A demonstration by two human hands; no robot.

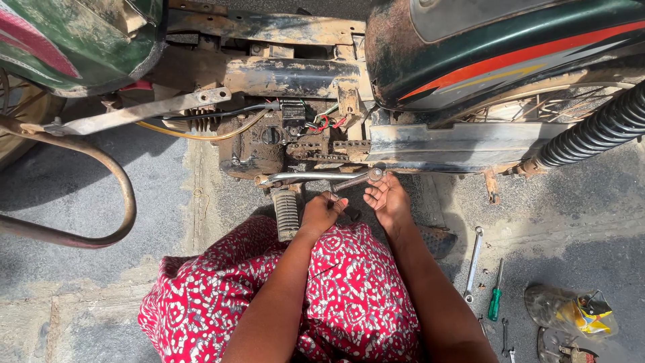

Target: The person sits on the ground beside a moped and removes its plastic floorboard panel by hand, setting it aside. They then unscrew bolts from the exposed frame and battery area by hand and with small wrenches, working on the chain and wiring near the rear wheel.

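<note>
My left hand (321,212) is closed around the handle end of a small wrench (355,181). The wrench slants up to the right, to a fitting low on a muddy motorcycle engine (259,144). My right hand (388,199) is palm up, its fingers apart and curled, with the fingertips at the wrench's round head. A chrome lever (309,177) runs level just above both hands. Left of my left hand hangs a ribbed rubber footpeg (287,214). My lap, in red patterned cloth (349,289), is below.
A spanner (474,262), a green-handled screwdriver (496,300) and a crumpled plastic bag (571,311) lie on the concrete to the right. A bent rusty pipe (117,178) curves at the left. A black shock spring (601,132) and the drive chain (329,152) are on the bike.
</note>
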